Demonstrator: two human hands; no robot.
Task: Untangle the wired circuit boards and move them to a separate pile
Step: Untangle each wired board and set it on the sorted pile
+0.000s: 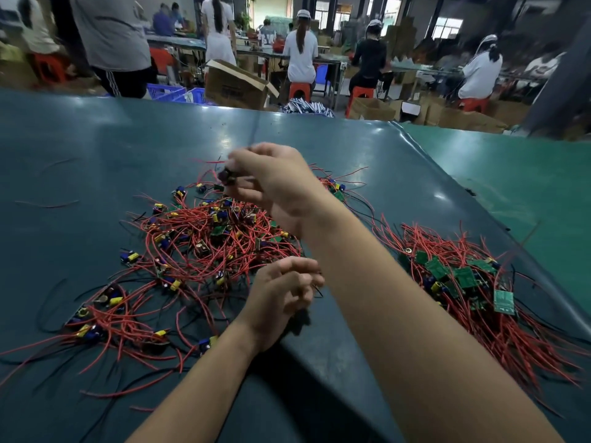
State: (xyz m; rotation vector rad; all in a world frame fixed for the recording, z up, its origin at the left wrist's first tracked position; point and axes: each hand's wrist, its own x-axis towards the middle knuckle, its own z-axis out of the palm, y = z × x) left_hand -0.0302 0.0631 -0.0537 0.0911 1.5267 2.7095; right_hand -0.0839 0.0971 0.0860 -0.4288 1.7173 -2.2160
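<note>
A tangled heap of small circuit boards (204, 244) with red and black wires covers the dark green table in front of me. My right hand (275, 183) is raised above the heap's far side and pinches one small board (227, 178), blurred, with its red wires trailing out. My left hand (281, 298) hovers at the heap's near right edge, fingers curled around thin black wires. A second, sorted pile of green boards (463, 282) with red wires lies to the right of my right forearm.
The dark table mat (96, 148) meets a lighter green mat (527, 187) at a raised seam on the right. A few loose wires (48, 204) lie at the far left. Beyond the table stand cardboard boxes (236, 86), blue crates and seated workers.
</note>
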